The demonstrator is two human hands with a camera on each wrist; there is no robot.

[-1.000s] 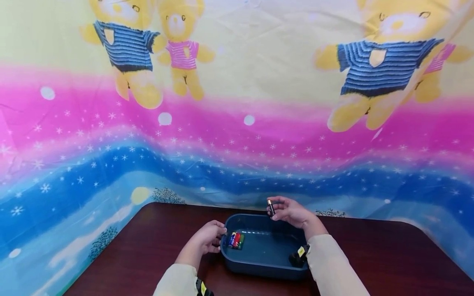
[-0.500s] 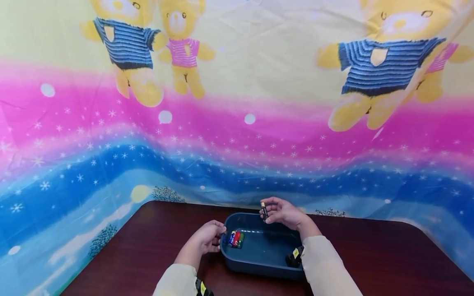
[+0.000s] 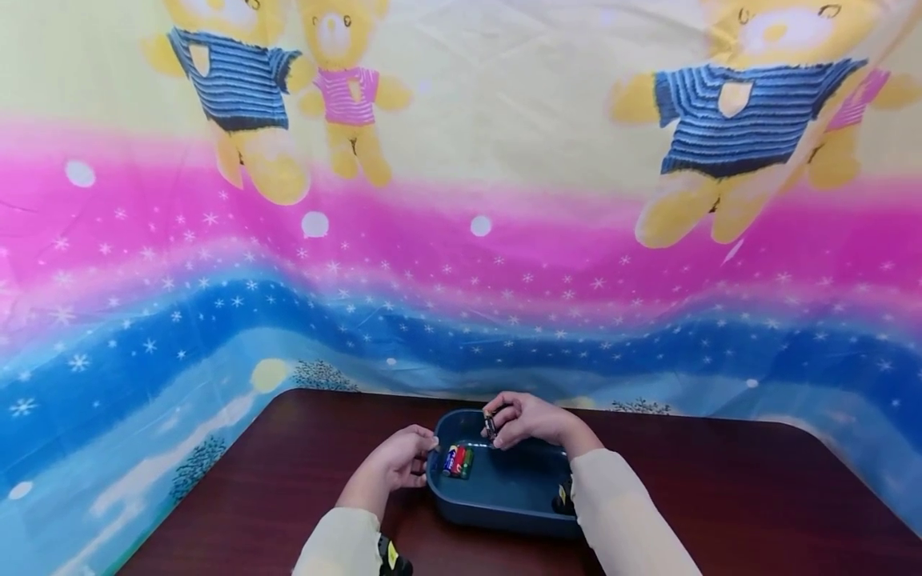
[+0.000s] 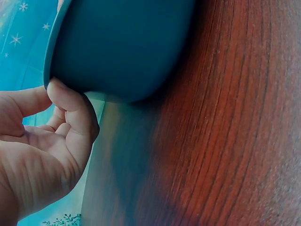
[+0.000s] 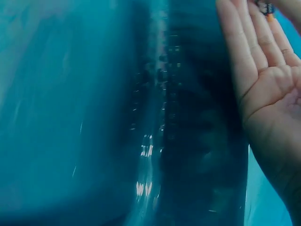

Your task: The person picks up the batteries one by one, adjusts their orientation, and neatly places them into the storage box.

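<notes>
1. Lower centre of the head view, the right hand (image 3: 531,421) pinches a dark battery (image 3: 491,426) over the bin (image 3: 504,517); its long axis is near upright, coppery end up.
2. The left hand (image 3: 401,458) pinches the bin's left rim.
3. Only the head view shows coloured batteries (image 3: 458,462) lying inside.

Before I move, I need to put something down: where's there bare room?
The table is bare left of the left hand and right of the right sleeve. In the tub, bare floor lies between the batteries and the wrist camera. Crowded: the tub's left end, with those batteries, and far side, where the right hand holds a battery.
</notes>
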